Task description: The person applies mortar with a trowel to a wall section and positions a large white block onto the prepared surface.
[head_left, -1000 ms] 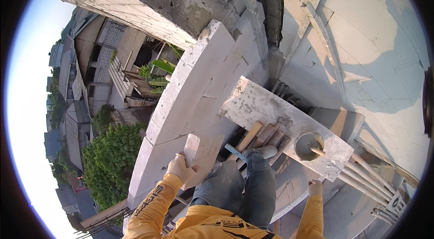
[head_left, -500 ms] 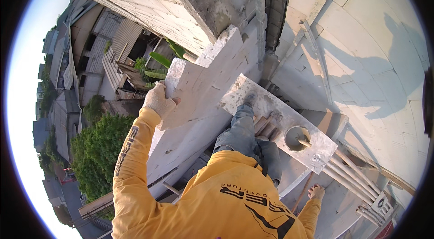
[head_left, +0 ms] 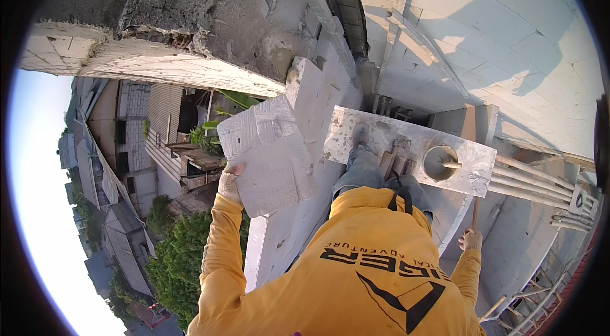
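A pale block [head_left: 267, 151] is gripped at its left edge by my gloved left hand [head_left: 232, 182], raised beside the block wall [head_left: 304, 85]; its upturned face carries ridged grey mortar. My right hand [head_left: 470, 239], low at the right, has its fingers closed around a thin wooden stick [head_left: 475, 209] below a mortar-spattered board [head_left: 476, 145]. On that board stands a round bucket [head_left: 427, 162] with grey mix and a handle in it. My left foot [head_left: 361, 136] is on the board.
A rough concrete edge [head_left: 210, 18] runs overhead at top left. Trees [head_left: 178, 260] and rooftops [head_left: 117, 240] lie far below beyond the wall. A pale block wall [head_left: 508, 62] rises at right. Pipes [head_left: 527, 183] and metal scaffolding [head_left: 534, 298] are at lower right.
My left hand has lifted the block and tipped it so the mortared face shows. My foot has stepped up onto the board. The view has turned, and my right hand sits higher.
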